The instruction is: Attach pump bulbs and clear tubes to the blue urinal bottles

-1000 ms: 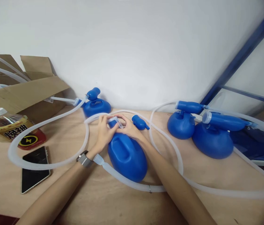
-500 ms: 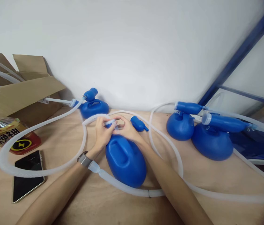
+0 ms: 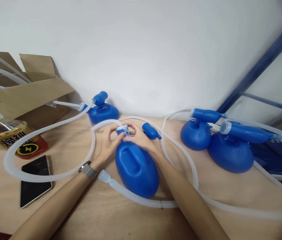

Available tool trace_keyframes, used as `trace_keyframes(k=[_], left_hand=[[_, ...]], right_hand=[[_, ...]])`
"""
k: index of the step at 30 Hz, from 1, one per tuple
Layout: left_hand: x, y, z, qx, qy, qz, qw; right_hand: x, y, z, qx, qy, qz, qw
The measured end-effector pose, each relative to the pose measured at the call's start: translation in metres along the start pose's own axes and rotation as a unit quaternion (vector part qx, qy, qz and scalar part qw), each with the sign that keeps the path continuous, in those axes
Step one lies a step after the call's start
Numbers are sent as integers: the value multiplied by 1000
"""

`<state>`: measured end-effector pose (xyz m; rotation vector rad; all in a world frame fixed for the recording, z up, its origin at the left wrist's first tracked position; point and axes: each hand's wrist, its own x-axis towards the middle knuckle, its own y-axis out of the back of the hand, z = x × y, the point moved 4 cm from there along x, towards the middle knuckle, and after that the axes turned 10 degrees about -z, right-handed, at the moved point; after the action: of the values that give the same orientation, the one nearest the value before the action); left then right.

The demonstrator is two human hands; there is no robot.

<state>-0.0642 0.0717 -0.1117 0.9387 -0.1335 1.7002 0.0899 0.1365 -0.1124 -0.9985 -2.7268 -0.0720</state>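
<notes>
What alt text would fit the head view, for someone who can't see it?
The left hand and right hand pinch a clear fitting at the neck of a blue jug lying on a table, amid loops of hose. Three more jugs sit near the wall; a phone, a bottle and a box lie to the left.

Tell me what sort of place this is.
Probably a small assembly or packing bench: several similar blue jugs and translucent hoses lie on the table, an open cardboard box sits at the left, and a blue metal rack frame stands at right.
</notes>
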Motion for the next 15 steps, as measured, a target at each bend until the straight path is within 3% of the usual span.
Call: trace_keyframes(k=[15], left_hand=[[0, -8, -9, -77, 52, 51, 994]], right_hand=[[1, -3, -4, -4, 7, -7, 1000]])
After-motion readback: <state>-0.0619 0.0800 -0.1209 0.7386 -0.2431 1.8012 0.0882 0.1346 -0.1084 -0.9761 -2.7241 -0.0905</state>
